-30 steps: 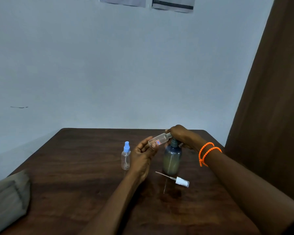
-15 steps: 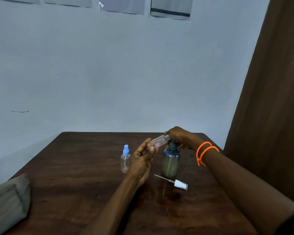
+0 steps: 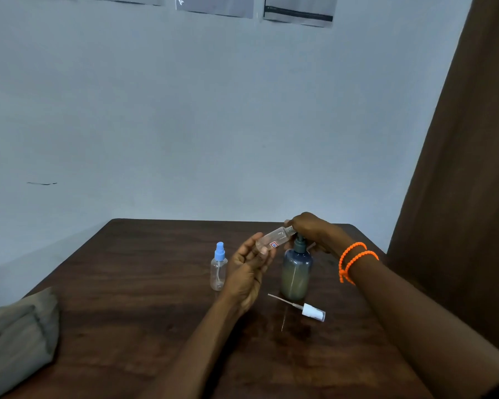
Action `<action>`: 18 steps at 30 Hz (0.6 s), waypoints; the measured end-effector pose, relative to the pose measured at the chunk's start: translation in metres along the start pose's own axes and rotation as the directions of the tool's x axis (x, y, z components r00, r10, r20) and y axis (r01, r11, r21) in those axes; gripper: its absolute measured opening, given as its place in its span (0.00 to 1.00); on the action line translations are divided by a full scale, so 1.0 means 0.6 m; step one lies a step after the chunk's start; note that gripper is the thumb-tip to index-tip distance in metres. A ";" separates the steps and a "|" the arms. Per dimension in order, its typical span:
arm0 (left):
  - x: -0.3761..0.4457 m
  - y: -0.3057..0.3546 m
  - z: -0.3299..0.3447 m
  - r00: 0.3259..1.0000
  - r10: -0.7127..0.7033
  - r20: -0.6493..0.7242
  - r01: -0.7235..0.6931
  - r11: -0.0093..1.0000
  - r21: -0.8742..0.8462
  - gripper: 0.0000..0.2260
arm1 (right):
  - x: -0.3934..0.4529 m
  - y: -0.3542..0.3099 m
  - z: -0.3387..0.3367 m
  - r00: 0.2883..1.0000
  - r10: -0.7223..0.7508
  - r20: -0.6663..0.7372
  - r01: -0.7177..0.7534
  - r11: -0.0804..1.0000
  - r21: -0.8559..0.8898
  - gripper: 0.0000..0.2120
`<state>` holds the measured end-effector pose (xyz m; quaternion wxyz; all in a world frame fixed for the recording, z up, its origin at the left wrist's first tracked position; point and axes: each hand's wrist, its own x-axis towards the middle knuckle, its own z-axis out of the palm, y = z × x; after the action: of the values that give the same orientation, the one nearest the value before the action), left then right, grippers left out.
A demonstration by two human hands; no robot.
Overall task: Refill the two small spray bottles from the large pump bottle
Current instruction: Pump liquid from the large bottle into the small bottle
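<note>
No text can be read with any certainty. The small clear spray bottle (image 3: 274, 239), uncapped and tilted, carries a small white label (image 3: 273, 245) with a red border and blue marks, perhaps letters, but too small and blurred to make out. The paper sheets (image 3: 298, 10) on the wall at the top edge show only a dark band, with no legible print.

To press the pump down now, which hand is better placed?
The right hand. It rests on top of the large pump bottle at its pump head. The left hand is busy, holding the open small spray bottle tilted toward the pump.
</note>
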<state>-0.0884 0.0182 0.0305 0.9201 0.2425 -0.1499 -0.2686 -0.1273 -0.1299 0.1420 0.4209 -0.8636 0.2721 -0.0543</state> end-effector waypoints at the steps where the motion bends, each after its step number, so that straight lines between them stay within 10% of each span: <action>1: 0.000 0.001 0.000 1.000 -0.003 -0.002 0.003 1.000 0.005 0.20 | 0.002 0.004 0.003 1.000 0.004 -0.014 -0.003 1.000 0.031 0.11; 18: -0.004 0.006 -0.002 1.000 -0.025 -0.010 0.026 0.999 0.019 0.18 | -0.021 0.005 0.010 0.999 -0.023 -0.027 0.025 0.999 0.042 0.12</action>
<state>-0.0882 0.0226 0.0311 0.9150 0.2545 -0.1448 -0.2777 -0.1373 -0.1207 0.1376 0.4349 -0.8568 0.2662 -0.0766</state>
